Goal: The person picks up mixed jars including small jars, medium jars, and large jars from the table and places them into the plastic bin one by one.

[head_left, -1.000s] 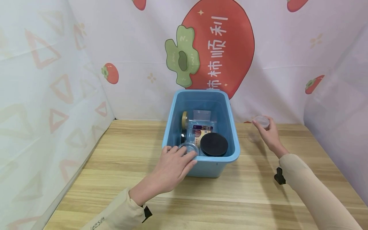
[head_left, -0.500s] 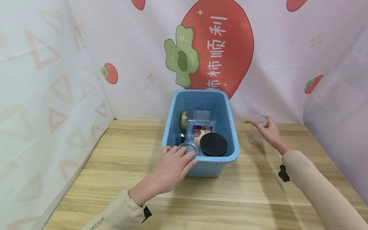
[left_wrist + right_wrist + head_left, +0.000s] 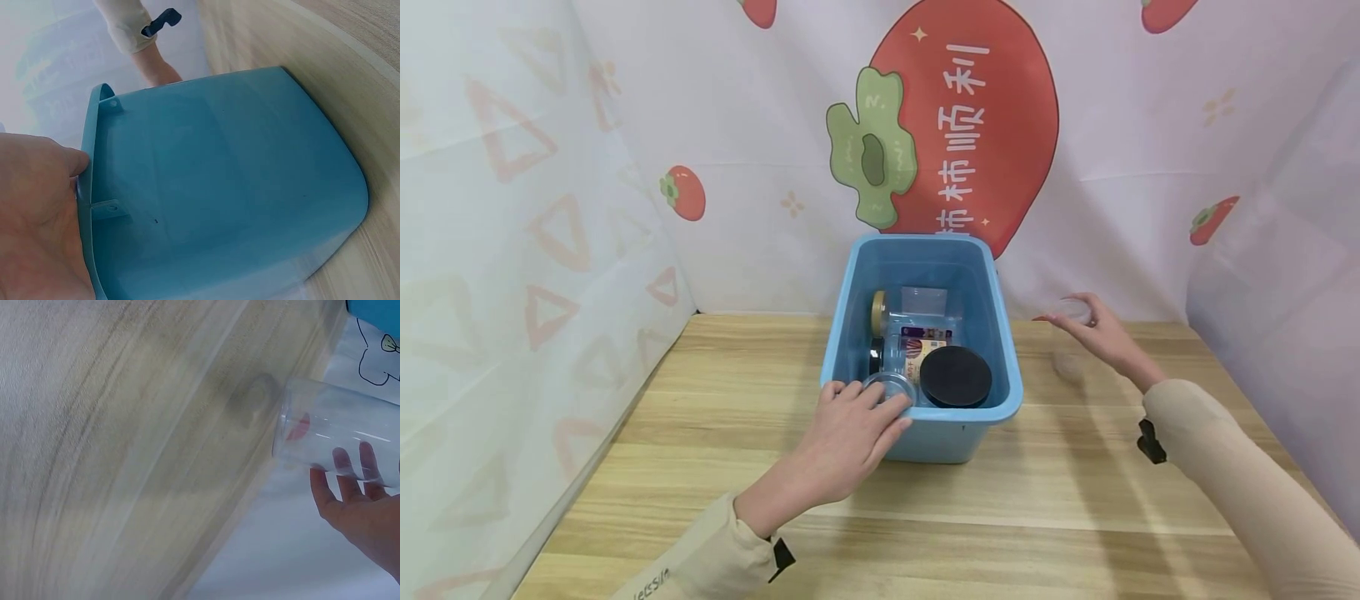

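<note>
In the head view my left hand (image 3: 853,433) grips the front rim of a blue plastic bin (image 3: 951,429), with its fingers over the edge. In the left wrist view the thumb (image 3: 76,161) lies against the rim. To the right of the bin, my right hand (image 3: 1101,337) holds a clear plastic jar (image 3: 337,419) around its side, above the table. Inside the bin are a clear jar with a gold lid (image 3: 879,313), a labelled jar (image 3: 921,354) with a black lid, a large black round lid (image 3: 956,377) and a clear round rim (image 3: 889,385) by my left fingers.
A wood-grain table (image 3: 737,392) bears the bin. White cloth printed with persimmons (image 3: 760,250) hangs behind it, close to the bin's back. More cloth walls (image 3: 1277,250) stand at the left and right sides.
My right wrist and sleeve have swung a little to the right, and the jar's angle has changed slightly in my fingers. My left hand and the bin have stayed in place.
</note>
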### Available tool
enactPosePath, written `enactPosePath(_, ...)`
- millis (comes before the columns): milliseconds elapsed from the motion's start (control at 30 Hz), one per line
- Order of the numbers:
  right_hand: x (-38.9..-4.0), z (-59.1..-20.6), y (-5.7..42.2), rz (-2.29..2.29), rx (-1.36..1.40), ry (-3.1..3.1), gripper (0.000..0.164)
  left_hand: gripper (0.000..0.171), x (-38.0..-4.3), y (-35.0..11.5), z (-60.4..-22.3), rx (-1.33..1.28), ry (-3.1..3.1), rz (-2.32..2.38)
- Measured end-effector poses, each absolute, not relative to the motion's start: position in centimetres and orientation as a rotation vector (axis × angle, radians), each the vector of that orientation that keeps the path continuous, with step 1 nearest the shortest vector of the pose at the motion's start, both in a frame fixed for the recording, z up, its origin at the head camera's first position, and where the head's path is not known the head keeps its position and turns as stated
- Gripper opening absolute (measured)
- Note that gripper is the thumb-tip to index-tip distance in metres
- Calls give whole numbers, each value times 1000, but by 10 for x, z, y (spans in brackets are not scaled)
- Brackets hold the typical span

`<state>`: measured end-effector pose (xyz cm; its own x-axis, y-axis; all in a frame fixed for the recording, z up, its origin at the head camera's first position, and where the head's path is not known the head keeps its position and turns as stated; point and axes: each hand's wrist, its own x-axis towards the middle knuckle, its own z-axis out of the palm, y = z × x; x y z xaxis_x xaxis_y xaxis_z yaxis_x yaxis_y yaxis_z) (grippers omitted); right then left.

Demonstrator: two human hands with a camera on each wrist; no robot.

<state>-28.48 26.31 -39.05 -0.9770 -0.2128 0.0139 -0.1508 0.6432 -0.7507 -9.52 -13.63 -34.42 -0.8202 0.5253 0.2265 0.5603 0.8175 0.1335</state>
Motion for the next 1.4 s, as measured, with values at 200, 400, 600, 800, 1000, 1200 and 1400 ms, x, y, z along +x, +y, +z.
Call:
enactPosePath(200, -285, -382, 264, -1194, -324, 2751, 75, 25, -95, -136, -344, -851, -2814, -282)
enactPosePath(400, -284, -370, 262, -1129, -337, 2725, 74, 23, -95, -135, -344, -858, -2804, -280)
enactPosePath(600, -285, -355, 260, -1048, -357, 2738, 74, 24, -96, -135, -344, -861, -2810, -291)
enactPosePath(800, -285, -340, 255, -996, -358, 2738, 76, 26, -96, -136, -343, -855, -2826, -305)
enactPosePath(1000, -286, -333, 250, -954, -397, 2760, 74, 28, -95, -136, -342, -847, -2845, -309)
enactPosePath(1200, -286, -326, 243, -929, -420, 2773, 71, 28, -95, -136, -342, -843, -2842, -301)
enactPosePath(1400, -284, -317, 237, -929, -441, 2767, 70, 27, -95, -136, -343, -840, -2842, -305)
